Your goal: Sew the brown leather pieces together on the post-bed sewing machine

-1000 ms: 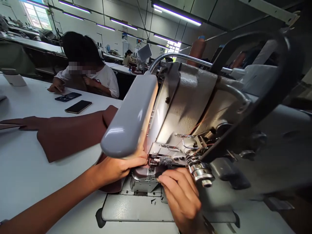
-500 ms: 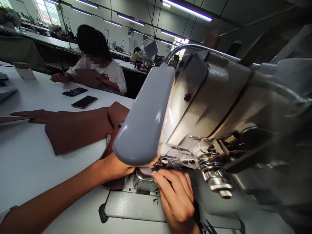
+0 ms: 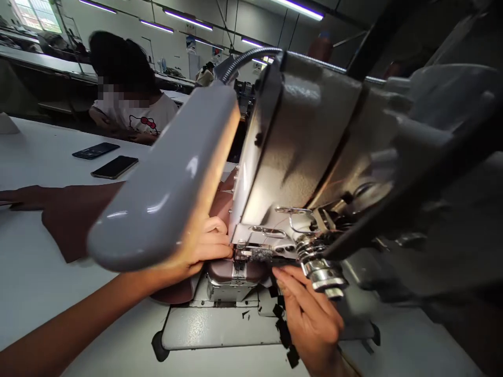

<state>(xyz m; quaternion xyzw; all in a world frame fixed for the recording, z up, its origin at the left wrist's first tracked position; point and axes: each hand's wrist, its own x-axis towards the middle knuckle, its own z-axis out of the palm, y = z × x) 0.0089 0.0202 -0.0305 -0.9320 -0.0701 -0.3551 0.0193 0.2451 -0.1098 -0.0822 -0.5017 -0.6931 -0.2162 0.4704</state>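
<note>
Right hand (image 3: 310,319) nearest, fingers extended together, tips at front of presser foot (image 3: 240,260), pinching nothing visible; seems to steady work at needle. Left hand (image 3: 208,246) under lamp head (image 3: 165,183), fingers curled and pressed flat on brown leather piece (image 3: 236,269), holding it against feed. Leather lies over machine bed, rest trailing left across counter (image 3: 31,283). Sewing machine (image 3: 298,152) looms above, thread tension knob (image 3: 322,275) just right of fingers. Farther: two phones (image 3: 115,166), seated person (image 3: 129,110) at counter's far side.

Lamp (image 3: 165,183) above fabric (image 3: 74,220), phones (image 3: 113,166) behind, sewing machine (image 3: 306,157) right
</note>
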